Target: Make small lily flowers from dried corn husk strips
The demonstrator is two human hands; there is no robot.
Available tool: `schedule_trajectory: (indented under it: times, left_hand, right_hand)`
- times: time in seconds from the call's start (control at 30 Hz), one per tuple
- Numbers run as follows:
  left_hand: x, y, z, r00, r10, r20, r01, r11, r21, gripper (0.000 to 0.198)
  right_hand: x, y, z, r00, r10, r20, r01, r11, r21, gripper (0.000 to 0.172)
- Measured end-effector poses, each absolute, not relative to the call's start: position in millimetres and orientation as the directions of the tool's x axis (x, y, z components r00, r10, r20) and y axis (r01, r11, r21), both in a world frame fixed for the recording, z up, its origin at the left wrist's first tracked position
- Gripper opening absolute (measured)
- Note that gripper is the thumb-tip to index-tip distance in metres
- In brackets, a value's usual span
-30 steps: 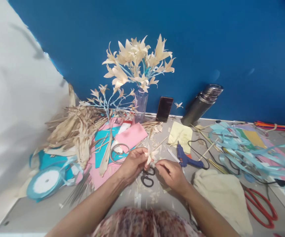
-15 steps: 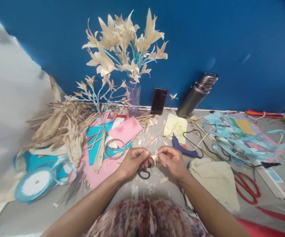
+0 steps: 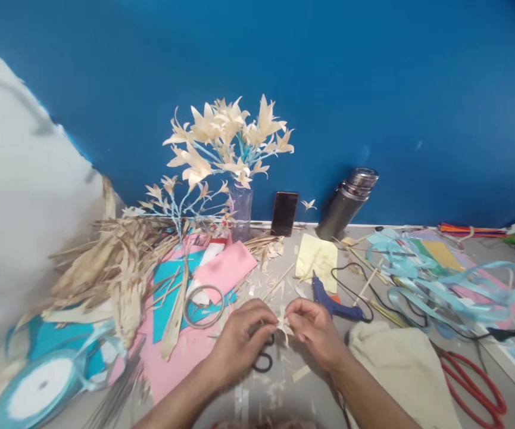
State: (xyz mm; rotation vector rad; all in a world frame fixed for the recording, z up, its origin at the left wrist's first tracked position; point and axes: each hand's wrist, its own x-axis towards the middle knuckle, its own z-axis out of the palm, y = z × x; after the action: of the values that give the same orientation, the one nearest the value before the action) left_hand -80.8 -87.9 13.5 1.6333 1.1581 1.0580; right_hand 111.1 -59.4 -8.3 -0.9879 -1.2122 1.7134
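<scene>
Over the middle of the table, my left hand (image 3: 249, 335) and my right hand (image 3: 313, 331) face each other with fingertips pinched. Between them is a small pale husk flower (image 3: 284, 326) with thin pointed petals, gripped from both sides. Fingers partly cover it. Black scissors handles (image 3: 264, 361) show just below my left hand; the blades are hidden. A blue glue gun (image 3: 332, 304) lies beyond my right hand, near a yellow paper square (image 3: 315, 262). To the left of my left hand rests a roll of tape or ring (image 3: 203, 323) on coloured sheets.
Husk flowers (image 3: 225, 137) stand in a clear bottle (image 3: 241, 208) by the blue wall. A phone (image 3: 284, 213) and a flask (image 3: 346, 202) lean there. Dried husks (image 3: 87, 256) and a ribbon spool (image 3: 38, 387) lie left; ribbons (image 3: 467, 280), cloth (image 3: 400, 369) and red-handled scissors (image 3: 476, 390) right.
The view has tilted up, so everything sits lower in the picture. Both hands still hold the small flower, whose petals now show more spread out.
</scene>
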Motion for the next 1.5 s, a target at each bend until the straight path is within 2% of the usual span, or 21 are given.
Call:
schedule_trajectory:
  times: [0.1,0.27,0.43,0.67,1.03,1.1,1.2,1.27,1.33,1.5]
  left_hand:
    - [-80.3,-88.1,12.5,0.205,0.968,0.144,0.264,-0.196,0.944,0.020]
    - [-78.9,-91.6,10.6,0.160,0.982,0.101,0.248,-0.139,0.959,0.016]
    - [-79.1,-92.3,12.8,0.117,0.983,0.139,0.259,-0.165,0.952,0.013]
    - [-77.9,-91.7,8.5,0.225,0.971,0.077,0.212,-0.126,0.969,0.010]
    - [-79.7,-91.6,8.0,0.194,0.981,-0.001,0.192,-0.037,0.981,0.011]
    - [-79.2,-90.7,7.6,0.149,0.988,-0.030,0.143,0.008,0.990,0.011]
    - [-81.0,-87.9,11.6,0.058,0.992,-0.109,-0.047,0.112,0.993,0.011]
    - [-85.5,-83.6,18.2,0.004,0.985,-0.172,-0.163,0.170,0.972,0.015]
    - [-91.7,-75.7,26.7,-0.023,0.979,-0.205,-0.184,0.197,0.963,0.017]
    - [-94.0,-33.2,40.9,0.007,0.982,-0.188,0.047,0.188,0.981,0.017]
  right_hand:
    - [113.0,-59.7,-10.8,-0.374,0.914,-0.159,-0.159,-0.232,-0.960,0.034]
    - [115.4,-61.3,-13.7,-0.351,0.921,-0.169,-0.107,-0.218,-0.970,0.035]
    - [115.8,-61.8,-11.4,-0.337,0.932,-0.134,-0.018,-0.149,-0.989,0.035]
    - [120.9,-63.4,-14.0,-0.342,0.929,-0.140,0.097,-0.113,-0.989,0.035]
    - [110.7,-63.3,-5.9,-0.342,0.931,-0.130,0.027,-0.129,-0.991,0.036]
    - [109.5,-62.1,-4.4,-0.322,0.940,-0.117,0.009,-0.121,-0.993,0.035]
    - [109.0,-60.3,-2.9,-0.296,0.949,-0.107,0.027,-0.104,-0.994,0.031]
    - [108.2,-59.7,-2.2,-0.288,0.954,-0.085,0.080,-0.064,-0.995,0.026]
    - [106.7,-60.2,-1.7,-0.278,0.960,-0.028,0.165,0.019,-0.986,0.020]
    - [104.8,-64.8,0.5,-0.334,0.923,0.192,0.356,0.312,-0.881,0.013]
